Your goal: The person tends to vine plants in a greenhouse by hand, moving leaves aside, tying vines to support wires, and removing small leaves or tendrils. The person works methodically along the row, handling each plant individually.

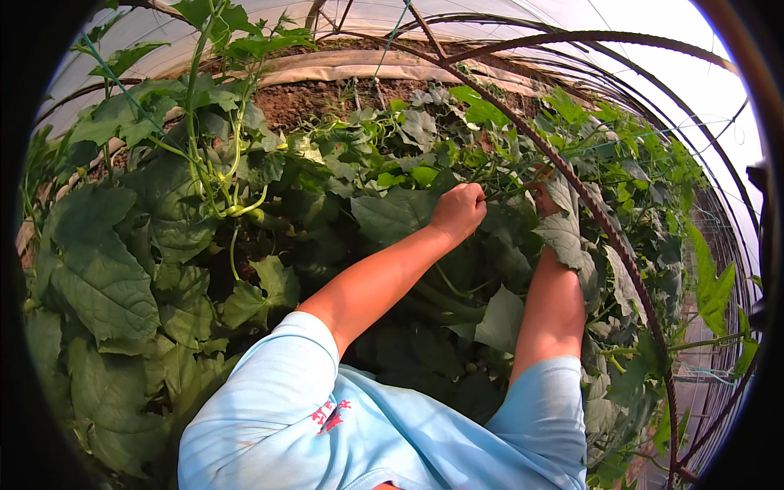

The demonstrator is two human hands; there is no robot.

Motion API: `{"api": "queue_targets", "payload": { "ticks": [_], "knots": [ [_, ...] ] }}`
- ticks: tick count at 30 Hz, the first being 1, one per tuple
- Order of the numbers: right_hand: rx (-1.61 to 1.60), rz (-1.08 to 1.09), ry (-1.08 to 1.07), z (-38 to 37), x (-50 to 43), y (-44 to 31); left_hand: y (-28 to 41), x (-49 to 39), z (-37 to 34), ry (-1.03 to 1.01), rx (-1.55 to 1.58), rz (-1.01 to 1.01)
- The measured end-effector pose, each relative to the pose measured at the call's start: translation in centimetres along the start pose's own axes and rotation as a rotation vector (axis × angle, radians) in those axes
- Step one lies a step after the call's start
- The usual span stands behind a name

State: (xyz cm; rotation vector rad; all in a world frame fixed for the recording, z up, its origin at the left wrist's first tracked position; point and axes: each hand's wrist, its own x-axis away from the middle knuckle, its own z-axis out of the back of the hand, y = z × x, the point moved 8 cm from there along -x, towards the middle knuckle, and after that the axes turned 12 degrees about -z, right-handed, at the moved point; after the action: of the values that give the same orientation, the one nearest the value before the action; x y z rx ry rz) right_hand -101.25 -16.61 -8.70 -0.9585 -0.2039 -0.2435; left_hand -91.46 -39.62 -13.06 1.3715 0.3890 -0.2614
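My left hand [459,210] is closed in a fist around a thin green vine stem [503,195], which runs right among the leaves. My right hand [545,199] reaches in beside the same growth, largely covered by a lobed leaf [565,229], so its fingers and what they touch cannot be made out. Below my left hand spreads a broad dark green leaf [392,214]. A thick green stem or long fruit [450,306], in shade, lies between my forearms.
Rusty ribbed metal bars [566,171] arch close by my right arm. Taller vines [196,110] climb at the left near a thin green string [125,92]. Bare soil [294,101] and pale rolled sheeting [343,72] lie beyond the leaves, under plastic film.
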Motion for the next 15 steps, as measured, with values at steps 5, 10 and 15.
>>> {"api": "queue_targets", "payload": {
  "ticks": [5,10,15],
  "knots": [
    [0.205,0.166,0.168,2.5,-3.3,1.2,-1.1,3.5,2.6,0.005,-0.003,0.025],
    [0.363,0.347,0.180,-0.9,0.3,-4.5,-2.8,5.9,4.9,-0.009,-0.033,0.057],
    [0.658,0.377,0.473,5.0,-6.0,0.8,-3.2,7.5,5.6,-0.032,-0.027,0.106]
  ]
}}
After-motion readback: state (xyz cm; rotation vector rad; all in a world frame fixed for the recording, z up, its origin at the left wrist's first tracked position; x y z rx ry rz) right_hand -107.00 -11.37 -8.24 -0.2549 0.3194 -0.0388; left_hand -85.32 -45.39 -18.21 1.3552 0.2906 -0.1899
